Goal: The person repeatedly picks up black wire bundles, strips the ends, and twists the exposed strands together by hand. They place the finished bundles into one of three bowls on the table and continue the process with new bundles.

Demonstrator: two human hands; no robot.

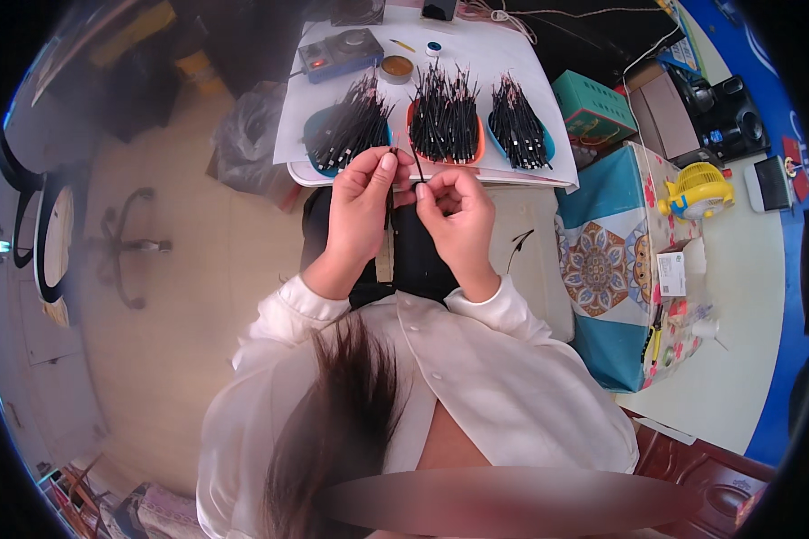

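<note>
My left hand (366, 189) pinches a thin black cable near its end, just off the table's front edge. A fine reddish wire tip sticks up by its fingertips. My right hand (457, 216) is closed in a pinch on a black cable (418, 165), close beside the left; whether both hold one cable I cannot tell. Beyond them stand three bundles of short black cables with bare reddish ends: one in a blue tray (317, 148) at left, one in an orange tray (482, 144) in the middle, one in a blue tray (546, 142) at right.
On the white table (288, 117) are a grey control box (342, 56) with a lit red light, a round tin (396, 70) and a small spool (433, 48). To the right are a green box (593, 105) and a yellow fan (699, 191). A loose black cable (520, 241) lies near my right wrist.
</note>
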